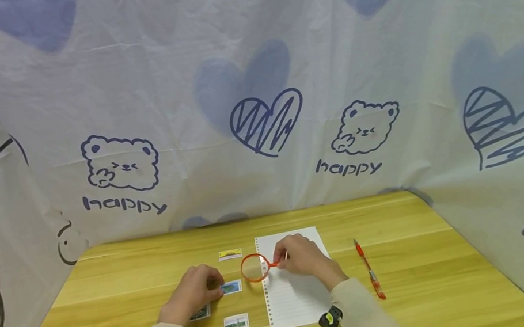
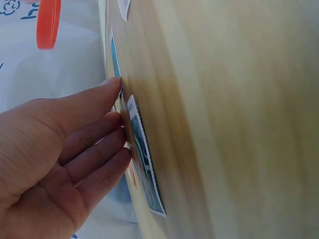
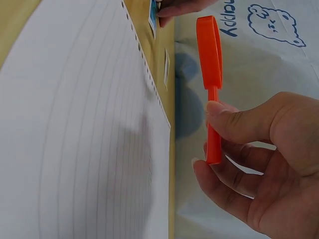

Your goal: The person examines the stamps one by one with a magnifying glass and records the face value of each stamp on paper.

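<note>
a lined sheet (image 1: 294, 304) is spread beneath the right hand (image 1: 301, 254), whose thumb and fingers are clamped on the handle of a red magnifying glass (image 3: 213, 93). at the left hand's (image 1: 194, 290) fingertips, a blue stamp (image 1: 233, 286) is touched; whether it is pinched cannot be told.

Orange-red magnifying glass (image 3: 213, 94), yellow wood-grain counter (image 1: 108, 307)
White paper (image 1: 291, 298) has faint ruled lines; toward the counter's right edge, a red pen (image 1: 370, 270). White borders frame the yellow stamp (image 1: 230, 254), blue-green stamp (image 1: 232, 287) and green-and-white stamp (image 1: 236, 323). Behind the far edge, whitish cloth (image 1: 185, 83) carries blue hearts and line-drawn bears.
</note>
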Motion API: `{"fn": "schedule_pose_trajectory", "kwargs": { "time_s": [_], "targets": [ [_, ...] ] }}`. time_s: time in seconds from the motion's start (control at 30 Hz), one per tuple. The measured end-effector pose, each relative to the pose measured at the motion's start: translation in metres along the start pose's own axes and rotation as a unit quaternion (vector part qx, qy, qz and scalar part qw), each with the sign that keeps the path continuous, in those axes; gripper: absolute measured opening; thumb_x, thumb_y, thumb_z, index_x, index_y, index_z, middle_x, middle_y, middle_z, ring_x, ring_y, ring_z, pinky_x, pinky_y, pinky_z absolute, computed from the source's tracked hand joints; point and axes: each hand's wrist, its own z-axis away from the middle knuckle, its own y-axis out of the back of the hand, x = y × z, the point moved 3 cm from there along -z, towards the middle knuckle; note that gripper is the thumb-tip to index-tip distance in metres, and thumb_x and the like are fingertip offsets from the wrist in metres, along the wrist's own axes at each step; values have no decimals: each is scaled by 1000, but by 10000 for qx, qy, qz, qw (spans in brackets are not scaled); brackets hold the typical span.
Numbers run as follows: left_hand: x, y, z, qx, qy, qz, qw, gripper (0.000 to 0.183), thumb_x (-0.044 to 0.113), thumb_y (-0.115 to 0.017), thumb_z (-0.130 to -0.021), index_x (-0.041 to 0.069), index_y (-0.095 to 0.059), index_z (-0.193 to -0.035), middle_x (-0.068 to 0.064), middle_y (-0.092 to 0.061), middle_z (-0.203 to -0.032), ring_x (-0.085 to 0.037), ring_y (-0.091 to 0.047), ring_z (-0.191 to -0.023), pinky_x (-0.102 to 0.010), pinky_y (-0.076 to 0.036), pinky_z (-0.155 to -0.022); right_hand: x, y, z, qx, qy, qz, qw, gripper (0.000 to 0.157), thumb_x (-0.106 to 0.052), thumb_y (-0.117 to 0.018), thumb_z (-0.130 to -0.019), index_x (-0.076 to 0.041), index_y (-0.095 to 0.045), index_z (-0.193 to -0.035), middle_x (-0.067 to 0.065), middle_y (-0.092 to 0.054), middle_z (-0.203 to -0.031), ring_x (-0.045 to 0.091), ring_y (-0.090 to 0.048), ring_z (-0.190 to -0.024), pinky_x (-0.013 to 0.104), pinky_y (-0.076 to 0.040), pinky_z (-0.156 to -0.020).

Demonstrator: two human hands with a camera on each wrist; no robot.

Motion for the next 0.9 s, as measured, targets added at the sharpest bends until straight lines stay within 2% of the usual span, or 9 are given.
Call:
{"fn": "schedule_pose_trajectory", "kwargs": {
  "time_s": [0.1, 0.33, 0.9],
  "targets": [
    [1, 1, 1, -11, 24, -5, 10000, 11, 9, -85, -83, 12, -78, -92, -2, -77, -98, -20, -68, -94, -47, -58, -91, 6, 6, 4, 45, -98, 19, 9999, 13, -4, -81, -84, -13, -73, -79, -5, -67, -74, 8, -54, -69, 27, -46, -66],
    [3, 2, 1, -28, 56, 28, 10000, 12, 8, -85, -83, 11, -78, -92, -2, -77, -99, -22, -69, -96, -48, -58, -93, 26, 16, 12, 28, -625, 1, 9980, 13, -4, -80, -86, -13, -73, -80, -4, -66, -76, 10, -55, -71, 27, -46, -67],
    [3, 2, 2, -34, -9, 104, 9999, 11, 7, -85, -83, 11, -78, -92, -2, -78, -96, -21, -70, -93, -45, -59, -90, 64, 39, 39, 247, -1166, 141, 9928, 13, 0, -79, -85, -11, -73, -81, -4, -66, -78, 11, -56, -74, 28, -47, -69]
  ]
}}
